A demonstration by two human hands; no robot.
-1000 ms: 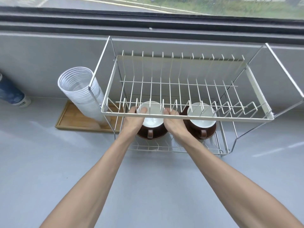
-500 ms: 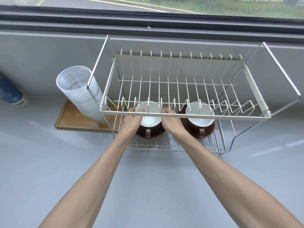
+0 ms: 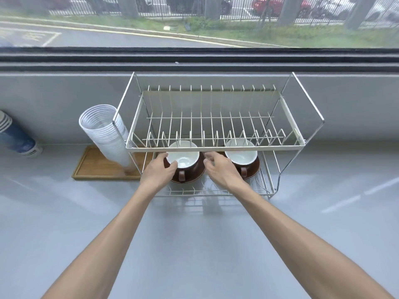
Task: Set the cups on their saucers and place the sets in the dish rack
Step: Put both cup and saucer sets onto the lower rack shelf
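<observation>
Head: two cups (image 3: 183, 157), two saucers (image 3: 195, 175), apparently racked.

No legible text; print on blue paper cups (image 3: 19, 141) too blurred.

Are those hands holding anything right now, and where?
The left hand touches the rim of the left cup, thumb on its edge. The right hand is open beside it, holding nothing.

Dish rack (image 3: 216, 148): shiny chrome wire, matt cream-coated upper frame. Cups (image 3: 183, 158): glossy glazed ceramic, white inside, brown outside. At 9 o'clock, matt wooden tray (image 3: 95, 167), clear ribbed plastic cups (image 3: 103, 134). Surface (image 3: 194, 244): smooth, glossy grey.
</observation>
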